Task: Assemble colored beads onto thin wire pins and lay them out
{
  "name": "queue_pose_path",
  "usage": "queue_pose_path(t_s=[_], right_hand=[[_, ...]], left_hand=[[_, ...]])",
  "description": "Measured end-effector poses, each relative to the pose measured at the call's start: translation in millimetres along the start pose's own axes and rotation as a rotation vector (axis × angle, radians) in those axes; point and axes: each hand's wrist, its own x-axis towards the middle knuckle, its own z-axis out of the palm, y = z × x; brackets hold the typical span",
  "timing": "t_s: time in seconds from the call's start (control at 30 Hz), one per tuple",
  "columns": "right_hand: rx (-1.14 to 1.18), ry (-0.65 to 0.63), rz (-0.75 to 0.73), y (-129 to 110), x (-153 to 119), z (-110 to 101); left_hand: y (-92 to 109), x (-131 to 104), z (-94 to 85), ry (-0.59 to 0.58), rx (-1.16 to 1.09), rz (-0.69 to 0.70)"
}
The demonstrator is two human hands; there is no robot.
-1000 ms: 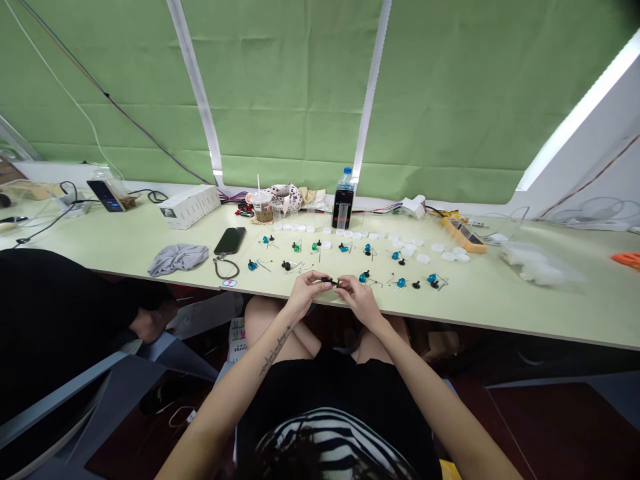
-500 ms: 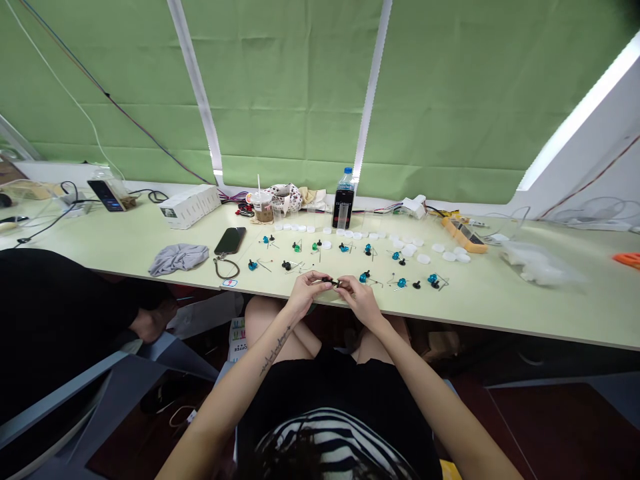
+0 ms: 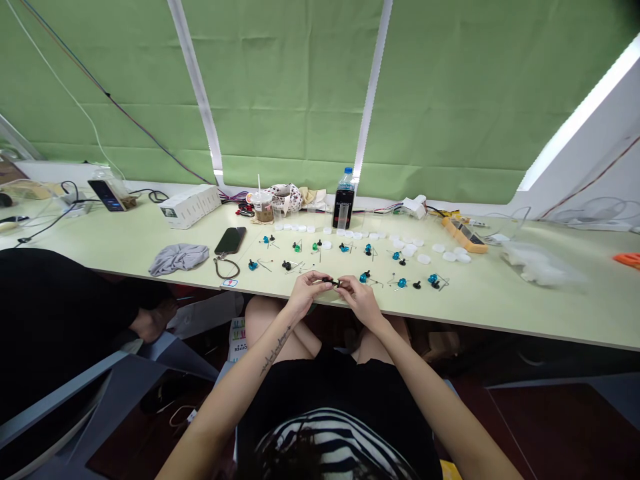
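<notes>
Over the table's front edge, my left hand [image 3: 306,291] and my right hand [image 3: 359,297] meet, both with closed fingers. Between their fingertips is a small black part [image 3: 331,282], pinched from both sides; its shape is too small to make out. Just right of my right hand lie a blue piece [image 3: 363,278] and a bent metal pin. Several similar sets of blue, green and black pieces with thin metal pins are spread over the pale table [image 3: 280,287], among them a green piece [image 3: 297,248] and a black piece [image 3: 287,265]. White round caps [image 3: 424,259] lie behind them.
A phone [image 3: 231,241] with a strap and a grey cloth [image 3: 179,259] lie to the left. Farther back are a white box [image 3: 190,207], a drink cup [image 3: 263,208] and a bottle [image 3: 348,179] behind an upright phone [image 3: 343,208]. A yellow device [image 3: 464,235] and a plastic bag [image 3: 543,263] are right. Another person sits left.
</notes>
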Motion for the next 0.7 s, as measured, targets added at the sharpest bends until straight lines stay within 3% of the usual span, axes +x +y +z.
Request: queue_pose_path(t_s=[0.7], right_hand=[[-0.012, 0.003, -0.006, 2.6, -0.9, 0.4]], left_hand=[[0.8, -0.4, 0.8, 0.004, -0.02, 0.001]])
